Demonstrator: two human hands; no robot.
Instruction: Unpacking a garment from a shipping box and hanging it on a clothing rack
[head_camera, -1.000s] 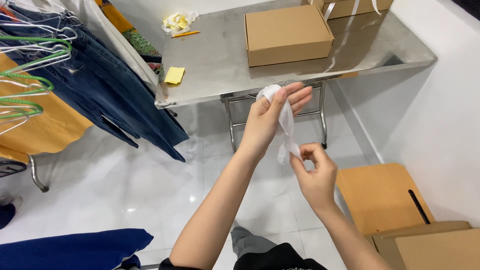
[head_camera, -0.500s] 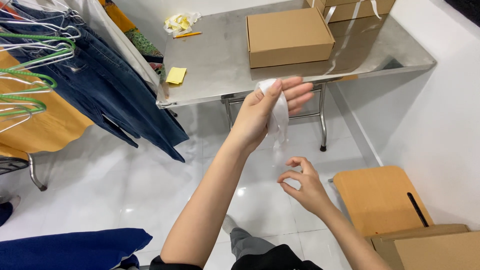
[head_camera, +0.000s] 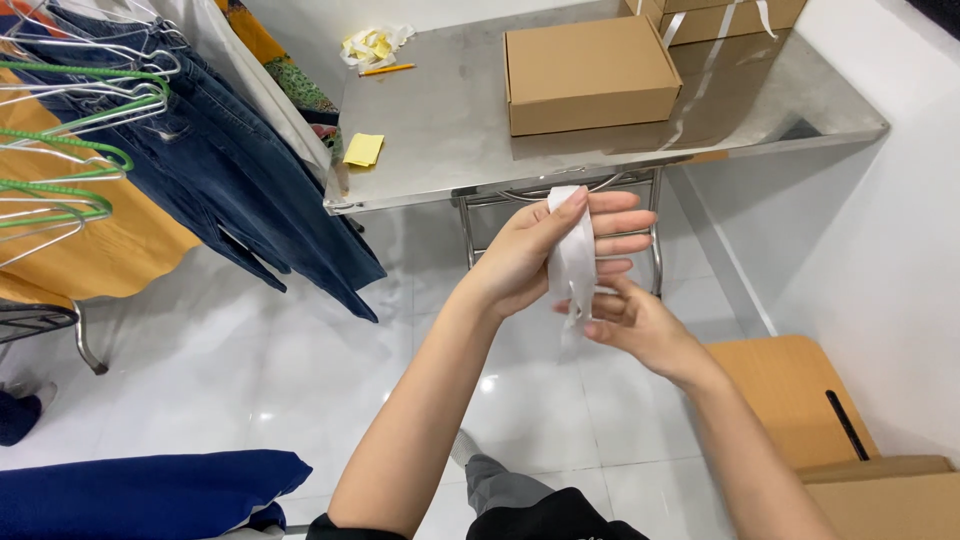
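At the far left, wire and green clothes hangers (head_camera: 60, 150) are hanging on a rack, with blue jeans (head_camera: 230, 190) and an orange garment (head_camera: 110, 250) draping down beside them. A folded dark blue cloth (head_camera: 140, 495) is lying on the white tiled floor (head_camera: 250, 380) at the near left. Further right, a steel table (head_camera: 450, 150) is standing at the far side, carrying a small yellow paper pad (head_camera: 363, 149), an orange pencil (head_camera: 387, 70), a crumpled yellow and white wad (head_camera: 372, 44) and a closed brown cardboard box (head_camera: 590, 75).

In the middle, in front of the table's near edge, the left hand (head_camera: 545, 250) is reaching up with its palm turned inward and fingers stretched nearly straight, pressing a white strip of tape or film (head_camera: 572, 262) under the thumb so it is hanging down across the palm. Just right and below, the right hand (head_camera: 635, 325) is curling loosely, its fingertips pinching the lower end of the strip. The two hands are almost touching.

At the near right, flattened brown cardboard sheets (head_camera: 790, 400) are leaning against the white wall (head_camera: 880, 250).
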